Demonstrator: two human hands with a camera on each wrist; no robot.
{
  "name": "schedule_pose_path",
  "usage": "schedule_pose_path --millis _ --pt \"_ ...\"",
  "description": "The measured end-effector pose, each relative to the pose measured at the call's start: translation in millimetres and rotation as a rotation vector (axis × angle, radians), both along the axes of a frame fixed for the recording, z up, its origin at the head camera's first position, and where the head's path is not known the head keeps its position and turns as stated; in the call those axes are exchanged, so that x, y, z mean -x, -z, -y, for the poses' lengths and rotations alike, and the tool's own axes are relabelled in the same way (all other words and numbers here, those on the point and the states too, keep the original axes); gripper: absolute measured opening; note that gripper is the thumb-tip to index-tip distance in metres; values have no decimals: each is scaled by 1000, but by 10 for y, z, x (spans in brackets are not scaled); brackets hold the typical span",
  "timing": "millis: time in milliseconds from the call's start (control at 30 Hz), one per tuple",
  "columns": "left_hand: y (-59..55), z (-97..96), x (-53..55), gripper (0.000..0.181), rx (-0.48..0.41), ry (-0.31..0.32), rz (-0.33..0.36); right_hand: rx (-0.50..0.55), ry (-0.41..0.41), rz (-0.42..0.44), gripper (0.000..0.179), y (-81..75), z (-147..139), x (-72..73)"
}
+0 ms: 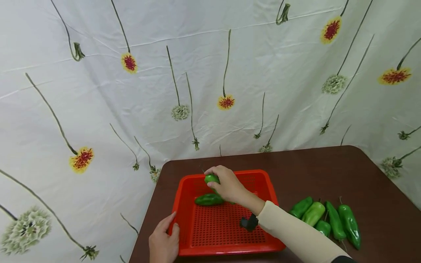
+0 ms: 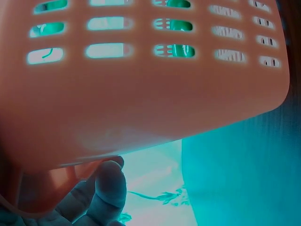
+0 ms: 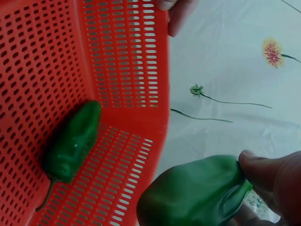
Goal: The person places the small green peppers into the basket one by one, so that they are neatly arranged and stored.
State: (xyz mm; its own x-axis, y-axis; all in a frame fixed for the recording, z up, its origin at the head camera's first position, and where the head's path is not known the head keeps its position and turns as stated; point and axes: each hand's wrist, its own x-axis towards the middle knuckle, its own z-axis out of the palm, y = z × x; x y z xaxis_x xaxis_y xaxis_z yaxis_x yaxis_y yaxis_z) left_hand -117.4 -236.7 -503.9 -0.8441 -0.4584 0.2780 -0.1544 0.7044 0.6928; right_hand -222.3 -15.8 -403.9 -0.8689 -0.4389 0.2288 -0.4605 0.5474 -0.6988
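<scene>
My right hand grips a green pepper above the far part of a red plastic basket. In the right wrist view, thumb and fingers pinch this pepper at one end. Another green pepper lies on the basket floor near the back left, its stem showing in the right wrist view. My left hand holds the basket's left rim, fingers over the edge. From the left wrist, the basket's slotted wall fills the view, with the left fingers at its rim.
Several green peppers lie in a group on the dark brown table, right of the basket. A black device sits at the right wrist. Behind the table hangs a white floral cloth.
</scene>
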Motion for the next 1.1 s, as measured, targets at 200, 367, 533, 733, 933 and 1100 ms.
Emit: schedule_pose_path --millis 200,367,533,733,933,1100 --pt "-12 29 13 33 11 -6 -15 -105 -92 -43 30 104 165 -4" --pt "-28 28 35 34 -3 -12 -1 -195 -152 -38 28 206 279 -1" --pt "-30 26 44 34 -10 -12 3 -245 -156 -40 26 295 339 13" --pt "-36 32 35 34 -7 -8 11 -288 -154 -31 28 386 367 40" --pt "-19 21 12 33 -7 -23 34 -274 -171 35 28 499 377 54" --pt "-9 5 1 33 -24 -30 62 -233 -183 85 28 604 391 47"
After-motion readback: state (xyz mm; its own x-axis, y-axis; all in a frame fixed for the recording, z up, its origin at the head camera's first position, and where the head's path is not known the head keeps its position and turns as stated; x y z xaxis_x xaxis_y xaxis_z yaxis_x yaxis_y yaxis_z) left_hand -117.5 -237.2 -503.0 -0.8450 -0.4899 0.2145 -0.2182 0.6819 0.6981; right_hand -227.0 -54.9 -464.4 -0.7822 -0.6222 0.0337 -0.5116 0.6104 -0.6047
